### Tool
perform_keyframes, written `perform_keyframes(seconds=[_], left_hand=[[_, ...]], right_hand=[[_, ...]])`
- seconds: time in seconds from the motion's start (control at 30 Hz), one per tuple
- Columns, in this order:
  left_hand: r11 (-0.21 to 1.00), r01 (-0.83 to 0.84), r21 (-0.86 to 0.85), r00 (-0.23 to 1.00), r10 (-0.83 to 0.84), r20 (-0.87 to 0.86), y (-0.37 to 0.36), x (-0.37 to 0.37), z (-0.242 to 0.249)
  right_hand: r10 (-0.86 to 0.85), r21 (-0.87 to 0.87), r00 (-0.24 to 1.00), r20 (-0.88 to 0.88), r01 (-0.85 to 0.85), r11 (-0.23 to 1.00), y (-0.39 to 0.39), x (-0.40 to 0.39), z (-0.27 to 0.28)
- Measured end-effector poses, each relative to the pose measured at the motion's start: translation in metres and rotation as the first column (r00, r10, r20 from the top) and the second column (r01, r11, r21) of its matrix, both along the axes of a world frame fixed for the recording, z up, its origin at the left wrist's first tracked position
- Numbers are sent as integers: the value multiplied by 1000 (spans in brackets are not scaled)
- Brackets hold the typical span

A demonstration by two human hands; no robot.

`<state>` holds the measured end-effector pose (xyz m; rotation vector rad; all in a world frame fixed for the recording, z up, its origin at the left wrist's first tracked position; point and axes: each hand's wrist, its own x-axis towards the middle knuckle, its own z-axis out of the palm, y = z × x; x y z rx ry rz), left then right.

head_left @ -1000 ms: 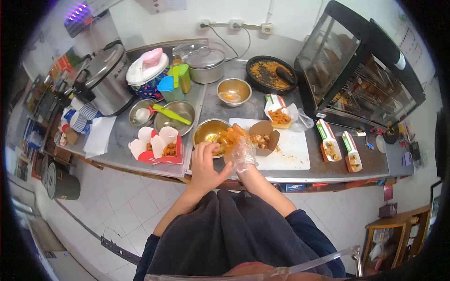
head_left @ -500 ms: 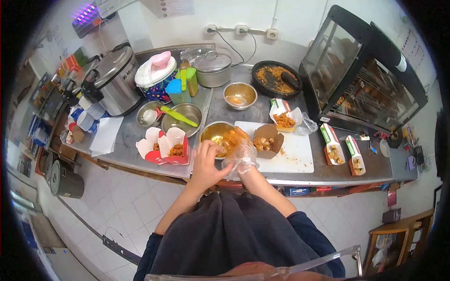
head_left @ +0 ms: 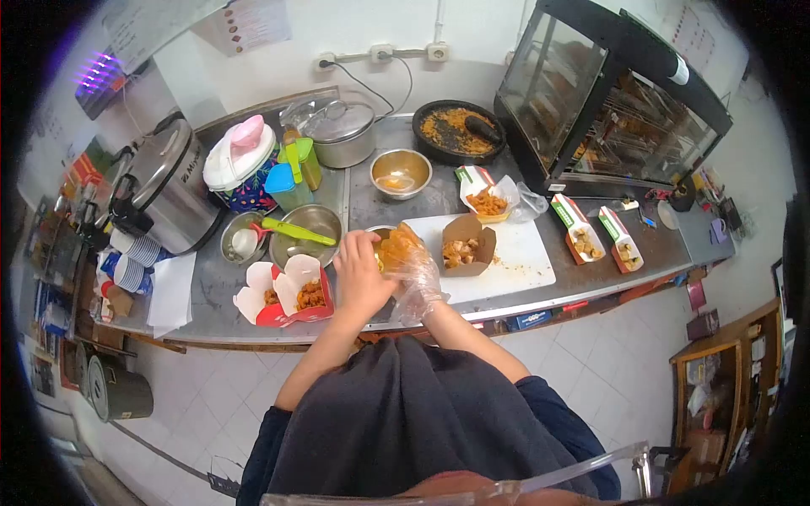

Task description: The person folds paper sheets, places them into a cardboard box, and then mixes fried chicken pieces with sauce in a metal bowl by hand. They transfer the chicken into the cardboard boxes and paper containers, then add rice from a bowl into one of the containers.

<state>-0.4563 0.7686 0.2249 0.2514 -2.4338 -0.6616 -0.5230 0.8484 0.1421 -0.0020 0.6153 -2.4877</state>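
A clear plastic glove, smeared orange over its fingers, covers my right hand. That hand's fingers stretch forward over a metal bowl, which is mostly hidden. My bare left hand curls against the glove's left side, its thumb and fingertips at the plastic; the exact grip is partly hidden. Right of the glove, a brown paper box of chicken pieces stands on a white cutting board. To the left sits an open red and white box with browned food inside.
Behind the hands are a steel bowl, a black stone mortar and a lidded pot. A lime-green utensil lies across another bowl. Filled cartons stand right, before a glass display case. A pressure cooker stands left.
My left hand has closed in against the glove, and its fingers now overlap the plastic. The gloved hand stays over the bowl. The whole view has shifted as my head turned.
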Motion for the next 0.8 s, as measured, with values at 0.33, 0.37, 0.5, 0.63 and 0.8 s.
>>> perform_keyframes(seconds=[0.33,0.37,0.5,0.63,0.8], left_hand=[[987,-117,-113,993,113,-45,-28,-47,-3],[985,-122,-120,992,120,-30,-32,-52,-6],[989,-60,-135,994,71,77,-41,-61,-14],[975,-24,-219,975,72,212,-43,-62,-23],[969,-26,-247,924,118,363,-56,-54,-54]], right_hand=[[343,679,658,-670,358,641,25,8,5],[348,683,659,-666,353,639,35,6,9],[389,609,864,-319,-128,783,59,7,37],[461,617,850,-256,-223,754,79,-2,51],[571,578,792,-218,-366,729,88,-23,21]])
